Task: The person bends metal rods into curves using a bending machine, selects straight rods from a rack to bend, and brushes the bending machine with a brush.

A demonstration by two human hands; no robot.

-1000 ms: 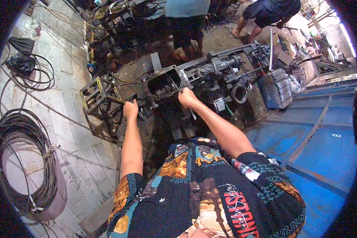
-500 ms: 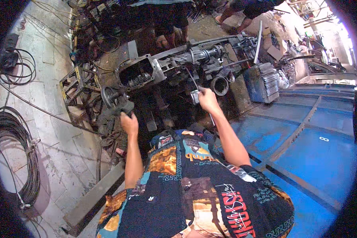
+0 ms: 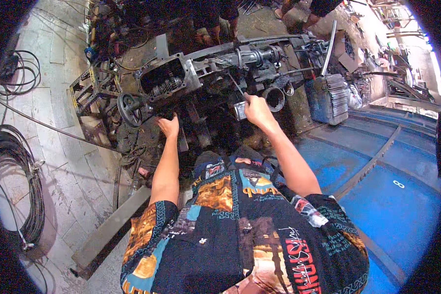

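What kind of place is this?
Probably a mechanical repair workshop, though I can't be sure. What shows it: an open metal housing with gears visible inside, a spoked handwheel near it, and a finned metal block off to the right.

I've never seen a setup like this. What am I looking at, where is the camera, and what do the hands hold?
No robot here, just a person's bare hands. The wide camera sits on their head, looking down, so straight edges bend near the rim. Ahead is a dark metal machine with an open housing showing gears. The right hand grips a thin rod. The left hand is near a handwheel; whether it holds anything is unclear. Coiled cable lies left.
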